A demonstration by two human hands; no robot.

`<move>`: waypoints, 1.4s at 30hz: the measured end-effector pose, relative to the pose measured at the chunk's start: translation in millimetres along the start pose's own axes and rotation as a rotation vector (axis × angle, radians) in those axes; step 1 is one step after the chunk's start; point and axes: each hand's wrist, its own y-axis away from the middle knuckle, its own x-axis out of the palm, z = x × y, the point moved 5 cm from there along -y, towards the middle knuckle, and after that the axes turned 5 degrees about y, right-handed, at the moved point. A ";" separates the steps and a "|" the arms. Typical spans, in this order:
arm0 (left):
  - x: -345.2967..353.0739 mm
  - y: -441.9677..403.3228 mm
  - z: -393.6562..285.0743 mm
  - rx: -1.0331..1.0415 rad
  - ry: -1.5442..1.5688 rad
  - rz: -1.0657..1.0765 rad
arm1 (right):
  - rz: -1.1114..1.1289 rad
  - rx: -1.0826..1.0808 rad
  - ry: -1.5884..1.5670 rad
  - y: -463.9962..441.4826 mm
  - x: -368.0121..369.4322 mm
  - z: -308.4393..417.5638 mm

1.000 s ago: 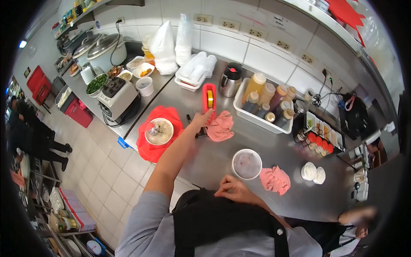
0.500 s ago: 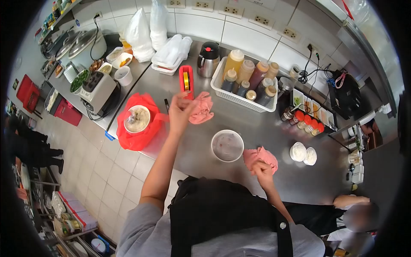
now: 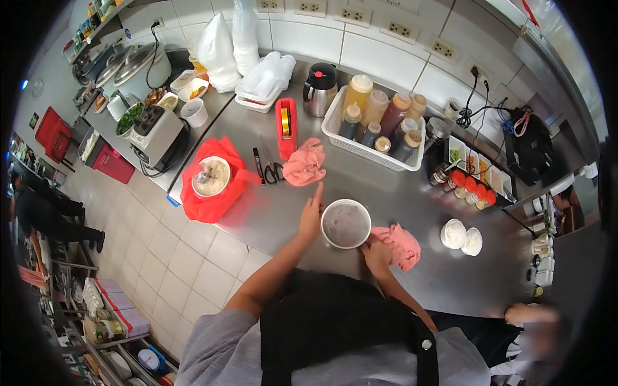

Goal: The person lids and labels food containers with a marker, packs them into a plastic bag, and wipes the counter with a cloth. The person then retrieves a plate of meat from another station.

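A white round tub [image 3: 346,223] with a clear, misted lid stands on the steel counter in front of me. My left hand [image 3: 312,217] is at its left side, fingers stretched out along the wall, the index pointing away from me. At the near right of the tub, my right hand [image 3: 376,256] has its fingers curled against the rim; some are hidden. A crumpled pink cloth [image 3: 400,246] lies beside that hand. Farther off sit another pink cloth [image 3: 305,163], black scissors [image 3: 273,172], a black marker [image 3: 259,166] and a red tape dispenser [image 3: 286,132].
On the left, a filled white tub [image 3: 211,177] sits in a red plastic bag [image 3: 205,207]. A white basket [image 3: 373,154] of sauce bottles stands at the back. Two small white cups [image 3: 454,234] and red-lidded jars [image 3: 470,187] are rightward. A co-worker's arm [image 3: 529,314] shows lower right.
My left hand has come down from near the tape dispenser to the tub's left side, uncovering the scissors. My right hand has moved left from the pink cloth to the tub's rim.
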 end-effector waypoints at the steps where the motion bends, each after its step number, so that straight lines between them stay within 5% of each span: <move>1: -0.2 0.3 -0.3 0.003 -0.001 -0.004 | -0.003 -0.004 -0.001 -1.4 1.3 -3.1; 5: -11.5 -8.3 -21.2 0.321 -0.604 -0.069 | -0.002 -0.044 -0.004 -1.5 3.9 -7.3; 7: -11.1 -18.8 8.5 -0.391 0.222 0.245 | 0.073 -0.019 0.044 -2.3 2.6 -6.5; 11: 2.7 7.2 -15.0 -0.339 -0.010 0.378 | -0.048 -0.069 0.017 -4.3 15.9 -19.4; 13: -5.6 21.0 -54.7 -0.204 0.317 0.352 | -0.073 -0.087 0.040 -1.5 23.1 -28.1; 16: -11.8 38.4 -77.4 -0.126 0.345 0.326 | -0.082 -0.085 0.088 -0.9 21.5 -24.3; 18: -20.1 43.4 -80.9 -0.207 0.341 0.322 | -0.161 -0.133 -0.040 -0.9 13.2 -18.1; 24: -32.1 55.5 -21.1 -0.357 0.643 0.208 | 0.075 -0.219 0.131 -8.8 0.1 -0.3; 27: -47.4 63.4 -25.6 -0.707 1.128 0.145 | 0.365 -0.105 -0.289 -23.4 16.7 0.1; 28: -54.5 61.4 -33.9 -0.706 1.127 0.134 | 0.371 -0.112 -0.289 -25.7 15.0 8.6; 30: -61.5 57.0 -47.1 -0.700 1.320 0.140 | 0.495 -0.116 -0.803 -31.4 -2.3 48.9; 32: -71.8 53.6 -62.9 -0.693 1.353 0.109 | 0.575 -0.146 -0.878 -33.8 -13.4 77.7; 42: -101.8 61.6 -88.8 -0.643 1.406 -0.057 | 0.362 -0.781 -0.622 -76.4 -7.8 163.0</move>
